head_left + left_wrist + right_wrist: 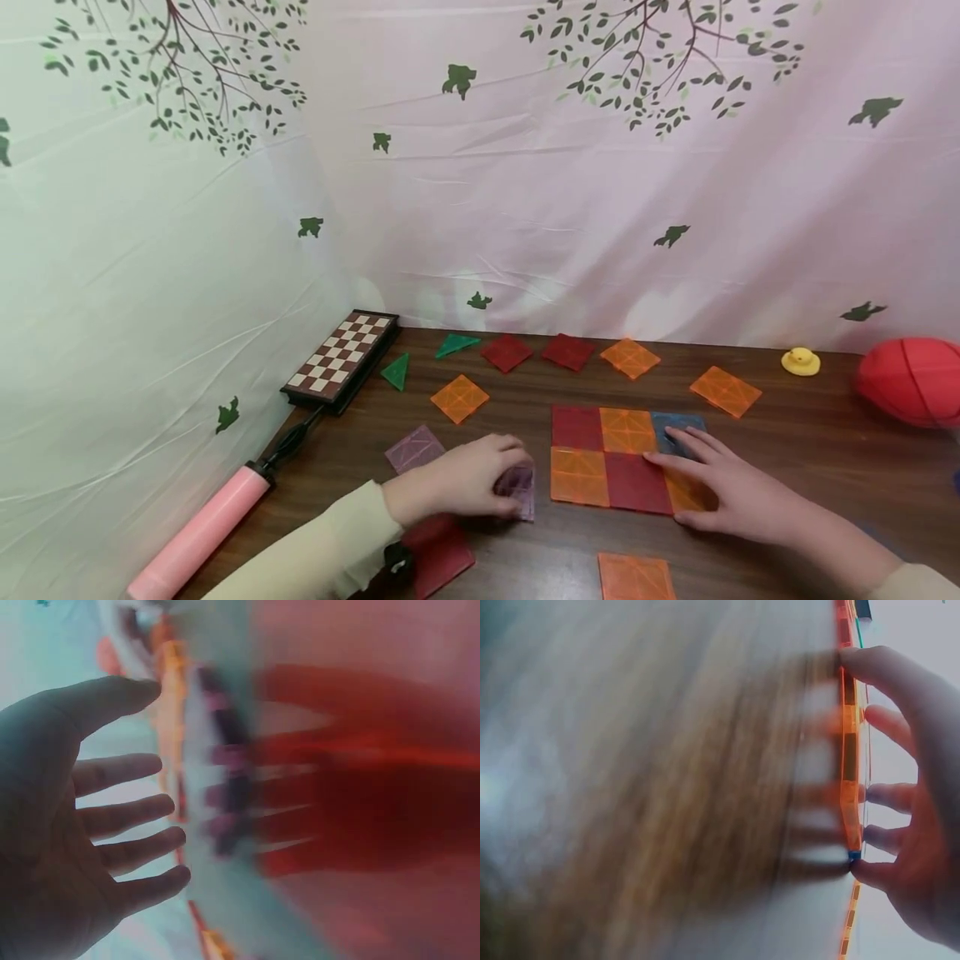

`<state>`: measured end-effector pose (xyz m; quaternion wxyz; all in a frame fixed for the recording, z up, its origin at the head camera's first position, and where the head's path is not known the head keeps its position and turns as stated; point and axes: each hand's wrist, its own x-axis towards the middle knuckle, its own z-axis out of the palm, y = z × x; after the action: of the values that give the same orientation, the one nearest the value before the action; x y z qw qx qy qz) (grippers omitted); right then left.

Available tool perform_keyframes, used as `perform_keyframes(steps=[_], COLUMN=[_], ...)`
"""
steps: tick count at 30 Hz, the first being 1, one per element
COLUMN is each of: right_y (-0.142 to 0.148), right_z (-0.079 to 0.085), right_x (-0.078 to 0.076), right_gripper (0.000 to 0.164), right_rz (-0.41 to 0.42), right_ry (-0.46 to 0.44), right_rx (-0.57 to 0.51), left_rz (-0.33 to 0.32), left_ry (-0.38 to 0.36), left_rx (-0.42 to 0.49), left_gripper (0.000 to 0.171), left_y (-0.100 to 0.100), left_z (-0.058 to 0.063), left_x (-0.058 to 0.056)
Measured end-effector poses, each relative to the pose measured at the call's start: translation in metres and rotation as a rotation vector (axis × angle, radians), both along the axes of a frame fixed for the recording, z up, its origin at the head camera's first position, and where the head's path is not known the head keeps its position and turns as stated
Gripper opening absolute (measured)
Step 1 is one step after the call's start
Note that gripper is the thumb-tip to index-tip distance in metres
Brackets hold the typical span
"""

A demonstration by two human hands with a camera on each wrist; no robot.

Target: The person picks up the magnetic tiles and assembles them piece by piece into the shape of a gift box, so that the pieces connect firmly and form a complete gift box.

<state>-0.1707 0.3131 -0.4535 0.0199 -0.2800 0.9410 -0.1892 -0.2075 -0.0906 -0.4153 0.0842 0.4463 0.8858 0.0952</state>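
At the middle of the bench [813, 458], in the head view, six tiles form a flat block [626, 475], two rows of three, probably set flush so their edges keep each other in line. The right grip [723, 487] is spread over its right end, touching the blue tile [670, 423], perhaps to steady it. Just left of the block, the left grip [480, 475] curves loosely over a purple tile [527, 492] lying apart from it; a red tile [441, 554] lies near left. In the left wrist view, those fingers [127, 814] are spread, nearly straight, with no pinch visible. In the right wrist view, the fingers [891, 796] are spread with tips by the block, apparently resting lightly rather than pinching.
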Motion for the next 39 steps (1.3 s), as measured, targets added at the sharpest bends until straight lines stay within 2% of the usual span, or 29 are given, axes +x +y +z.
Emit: perform_keyframes(steps=[3,5,9,13,22,26,28,30,33,36,37,39], right_y=[0.000,-0.001,-0.003,-0.004,-0.011,-0.013,-0.014,-0.017,-0.021,-0.024,-0.025,-0.026], right_z=[0.001,0.002,0.002,0.003,0.005,0.004,0.004,0.004,0.005,0.005,0.005,0.005], right_x=[0.000,0.000,0.001,0.001,0.003,0.002,0.002,0.001,0.000,-0.001,-0.001,-0.002], right_gripper=[0.072,0.072,0.071,0.070,0.068,0.069,0.069,0.069,0.069,0.069,0.069,0.069], right_rz=[0.003,0.000,-0.008,-0.013,-0.016,-0.018,-0.018,-0.017,-0.011,-0.003,-0.001,0.004], right_ry=[-0.018,-0.026,-0.017,0.001,0.010,-0.002,-0.003,-0.001,0.006,0.007,0.005,0.001], right_rx=[-0.004,-0.010,-0.011,-0.009,-0.025,-0.017,-0.016,-0.015,-0.014,-0.017,-0.017,-0.020], left_rz=[-0.013,-0.021,-0.029,-0.024,0.009,0.025,0.047,0.099,0.266,0.464,0.509,0.548], left_ry=[0.000,0.013,0.046,0.062,0.020,-0.018,-0.032,-0.020,0.021,0.053,0.056,0.060], left_rx=[-0.016,-0.001,0.034,0.029,0.021,0.046,0.079,0.116,0.144,0.092,0.062,0.010], left_gripper=[0.058,0.058,0.055,0.055,0.054,0.052,0.049,0.048,0.050,0.056,0.057,0.060], left_y=[-0.014,-0.018,-0.015,-0.007,0.001,-0.002,-0.006,-0.013,-0.025,-0.036,-0.038,-0.042], left_z=[-0.009,-0.014,-0.020,-0.023,-0.023,-0.019,-0.014,-0.009,-0.002,-0.003,-0.004,-0.008], left_x=[0.008,0.010,0.003,-0.008,-0.016,-0.020,-0.026,-0.037,-0.057,-0.073,-0.077,-0.083])
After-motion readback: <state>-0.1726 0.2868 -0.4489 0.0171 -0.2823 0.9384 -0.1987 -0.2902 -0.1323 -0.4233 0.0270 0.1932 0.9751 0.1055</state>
